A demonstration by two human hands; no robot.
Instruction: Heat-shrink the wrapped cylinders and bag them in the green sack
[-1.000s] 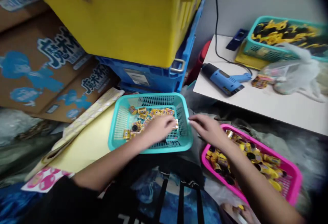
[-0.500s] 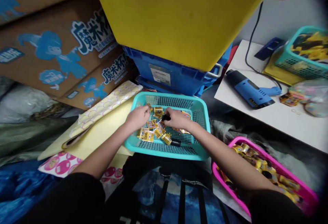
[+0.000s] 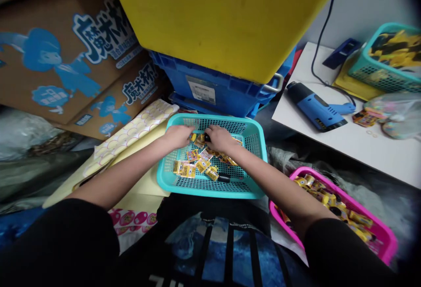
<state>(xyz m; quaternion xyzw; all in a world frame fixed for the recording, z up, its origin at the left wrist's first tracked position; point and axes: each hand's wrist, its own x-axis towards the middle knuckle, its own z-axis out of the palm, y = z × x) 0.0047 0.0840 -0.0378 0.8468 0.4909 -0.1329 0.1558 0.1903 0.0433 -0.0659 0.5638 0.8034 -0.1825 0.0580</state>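
Both hands reach into a turquoise mesh basket [image 3: 210, 193] on my lap. My left hand [image 3: 179, 136] is closed at the left side, with a small yellow piece [image 3: 192, 137] at its fingertips. My right hand [image 3: 221, 139] is closed on a small black cylindrical piece [image 3: 207, 137]; the fingers hide most of it. Several small yellow printed wrappers [image 3: 188, 171] are strewn over the basket floor. Near the front lie a small yellow container [image 3: 212, 173] and a loose black cylinder [image 3: 224, 178].
A pink basket [image 3: 371, 211] of yellow, black-topped pieces sits at my right. On the white table [image 3: 368, 155] lies a blue heat gun [image 3: 314, 108], near another turquoise basket [image 3: 381, 74]. Ahead are a yellow bin [image 3: 226, 19] and blue crate [image 3: 200, 87]; cartons [image 3: 66, 59] stand left.
Both hands have moved a little toward the far side of the basket, the right one carrying the black piece. My view has shifted slightly.
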